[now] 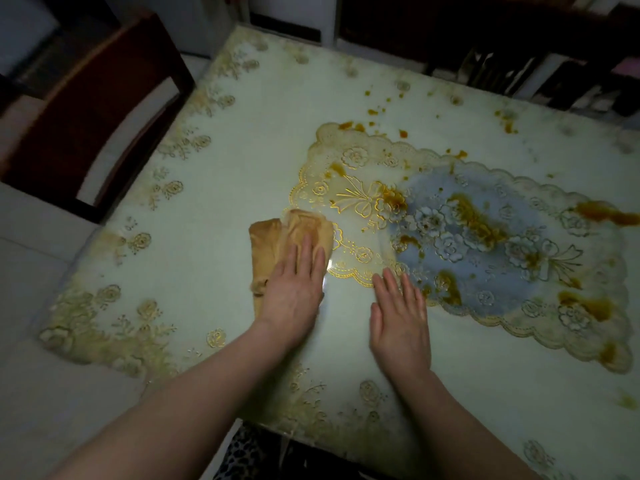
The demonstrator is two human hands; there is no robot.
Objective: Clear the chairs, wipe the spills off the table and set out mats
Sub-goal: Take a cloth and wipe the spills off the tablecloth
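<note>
A crumpled tan cloth (pixel 277 240) lies on the pale green table (pixel 242 150), and my left hand (pixel 294 289) presses flat on it with straight fingers. My right hand (pixel 400 317) rests flat on the table beside it, fingertips touching the scalloped near edge of a see-through lace mat (pixel 349 188) with gold flowers. This mat overlaps a second, bluish mat (pixel 491 261) to the right. Brown spills (pixel 478 216) streak both mats, and smaller brown drops (pixel 372 112) dot the table behind them.
A dark wooden chair (pixel 86 116) with a reddish back stands at the table's left side. Dark furniture (pixel 485 36) lines the far edge. A leopard-print fabric (pixel 249 452) shows below the table's near edge. Floor lies to the left.
</note>
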